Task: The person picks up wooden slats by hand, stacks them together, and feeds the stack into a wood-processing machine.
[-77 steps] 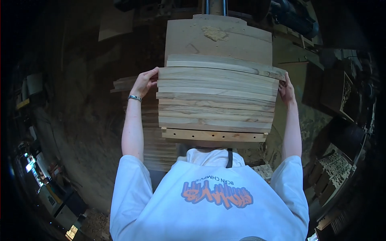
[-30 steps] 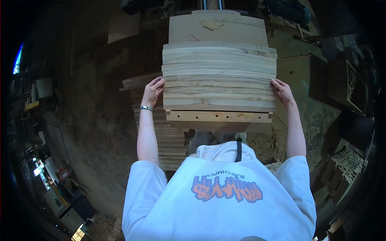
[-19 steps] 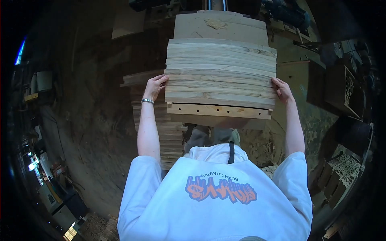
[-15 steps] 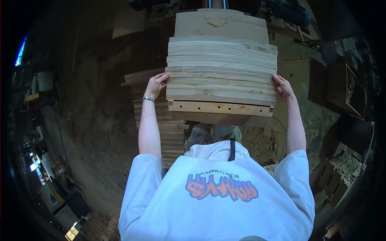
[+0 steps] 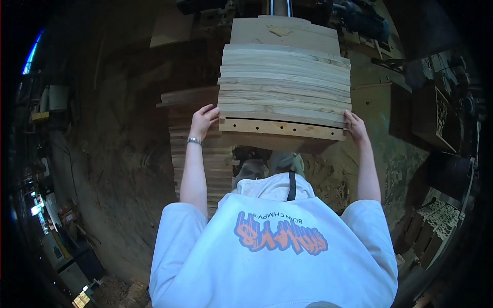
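Observation:
Long pale wooden boards (image 5: 285,82) lie side by side in a row on a work surface in front of me. My left hand (image 5: 204,122) is at the left ends of the boards nearest me, its bent fingertips against them. At the opposite ends, my right hand (image 5: 355,126) presses its fingers to the same near boards. Between the hands and my body runs a light wooden rail (image 5: 282,128) with several dark holes. The undersides of the boards are hidden.
Beyond the boards is a flat panel (image 5: 251,32) with a small heap of wood shavings (image 5: 280,31). More strips are stacked (image 5: 200,164) low on the left. Dark machinery (image 5: 362,20) stands at the back right, and an open box (image 5: 436,118) is at the right.
Both hands have moved along the board ends toward my body, from the middle of the row to its near edge. The view has shifted slightly.

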Action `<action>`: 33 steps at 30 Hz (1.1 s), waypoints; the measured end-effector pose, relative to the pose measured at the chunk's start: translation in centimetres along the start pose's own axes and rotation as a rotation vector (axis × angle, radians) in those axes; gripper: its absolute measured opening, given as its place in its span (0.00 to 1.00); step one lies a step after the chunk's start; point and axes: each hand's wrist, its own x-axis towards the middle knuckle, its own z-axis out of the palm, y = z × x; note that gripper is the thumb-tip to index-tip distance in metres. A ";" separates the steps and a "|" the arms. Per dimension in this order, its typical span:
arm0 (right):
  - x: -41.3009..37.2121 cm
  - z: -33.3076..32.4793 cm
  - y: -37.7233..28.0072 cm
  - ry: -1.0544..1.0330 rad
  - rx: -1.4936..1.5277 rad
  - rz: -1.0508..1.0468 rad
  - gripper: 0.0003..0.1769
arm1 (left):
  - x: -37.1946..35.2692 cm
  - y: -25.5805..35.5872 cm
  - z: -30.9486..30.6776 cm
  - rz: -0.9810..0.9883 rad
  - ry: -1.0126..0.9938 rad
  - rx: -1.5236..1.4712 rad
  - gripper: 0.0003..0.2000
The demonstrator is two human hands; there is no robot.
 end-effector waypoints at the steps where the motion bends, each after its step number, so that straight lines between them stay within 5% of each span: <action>1: -0.3 1.1 0.6 0.162 -0.147 -0.123 0.31 | -0.6 0.2 0.1 0.076 0.109 0.165 0.26; 2: -2.4 3.2 -0.4 0.508 -0.642 -0.422 0.35 | -1.1 0.6 0.3 0.256 0.263 0.518 0.29; 3: -4.6 5.5 -1.5 0.653 -0.818 -0.763 0.33 | -1.8 2.0 2.1 0.474 0.327 0.623 0.28; 4: -7.0 8.9 -3.3 0.551 -0.753 -0.855 0.32 | -3.3 4.0 5.1 0.691 0.391 0.725 0.29; 6: -9.7 15.8 -3.3 0.232 -0.774 -0.898 0.32 | -4.1 7.4 12.0 0.919 0.165 0.722 0.26; 8: -10.9 21.1 -2.5 0.200 -0.843 -0.969 0.31 | -1.6 8.3 18.5 1.038 0.023 0.850 0.27; 12: -8.8 23.0 -0.2 0.382 -0.858 -0.993 0.26 | 5.8 9.0 26.0 0.988 -0.063 1.082 0.29; 14: -8.7 23.1 -0.5 0.410 -0.893 -0.973 0.25 | 8.2 9.6 26.9 0.937 0.030 1.435 0.28; 33: -6.6 21.4 1.9 0.379 -0.842 -1.173 0.29 | 11.9 7.8 28.8 0.812 0.334 1.343 0.22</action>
